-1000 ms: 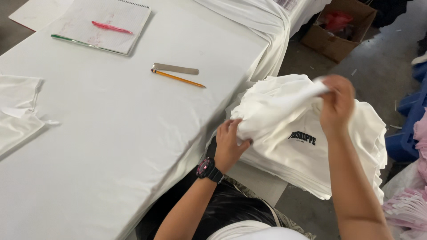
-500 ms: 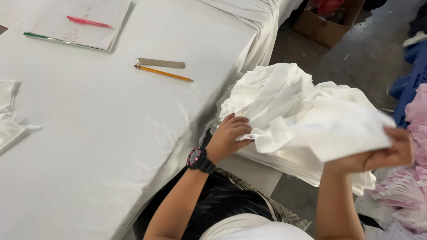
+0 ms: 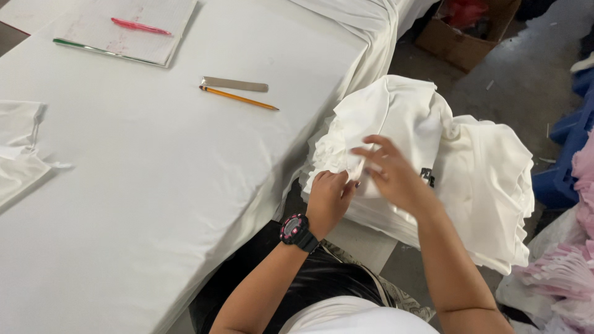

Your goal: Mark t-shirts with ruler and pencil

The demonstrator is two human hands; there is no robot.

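White cotton-like fabric fills the head view: a stack of white garments (image 3: 470,179) sits to the right of the table (image 3: 154,204), off its edge and lower than the tabletop, so you reach it from where you sit without leaning across the work surface.

Left hand (image 3: 327,201): fingers curled and closed on the near edge of the top garment (image 3: 396,124), pinching a fold of cloth at the stack's left side. A black and pink wristwatch (image 3: 296,231) sits on that wrist. The pinch looks placed to pin or lift the edge while the other hand works.

Right hand (image 3: 393,173): mostly open, fingers spread and slightly bent, lying on the same garment just beside your left hand. Whether the fingertips have any cloth nipped beneath them, I cannot tell. The flat spread suits pressing or smoothing the layer.

A small dark print (image 3: 427,177) shows on the fabric just right of your right hand.

Table surface, well apart from both hands: a yellow pencil (image 3: 238,98) touching or just beside a flat grey strip (image 3: 235,84); farther off, a pink pen (image 3: 141,26) lying on a notebook (image 3: 124,31). Another white cloth (image 3: 21,151) lies at the table's left edge. A cardboard box (image 3: 464,37) stands on the floor beyond.
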